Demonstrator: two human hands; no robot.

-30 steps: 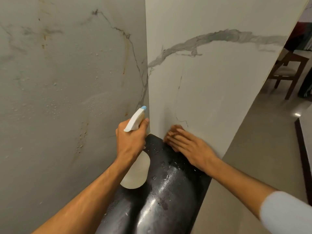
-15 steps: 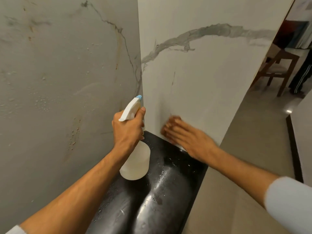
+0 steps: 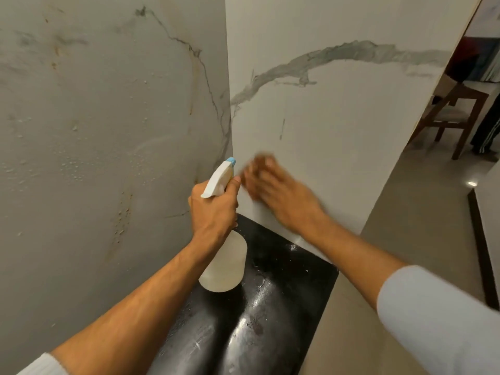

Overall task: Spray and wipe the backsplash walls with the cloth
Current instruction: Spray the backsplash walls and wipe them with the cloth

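Note:
Two white marble backsplash walls meet in a corner: the left wall (image 3: 94, 131), dotted with droplets, and the right wall (image 3: 338, 117) with a grey vein. My left hand (image 3: 213, 209) grips the neck of a white spray bottle (image 3: 224, 266) with a blue nozzle, held upright just above the counter near the corner. My right hand (image 3: 281, 196), motion-blurred, presses flat on the right wall low beside the corner. A brownish cloth (image 3: 261, 161) shows only as a blur at its fingertips.
A glossy black countertop (image 3: 270, 307), wet with drops, runs below both walls and ends at the right wall's outer edge. Beyond that edge are a tiled floor, a wooden chair (image 3: 457, 112) and a person's leg (image 3: 487, 131).
My right hand has slid up the right wall and left toward the corner, blurring as it goes. The left hand with the bottle has stayed near the corner.

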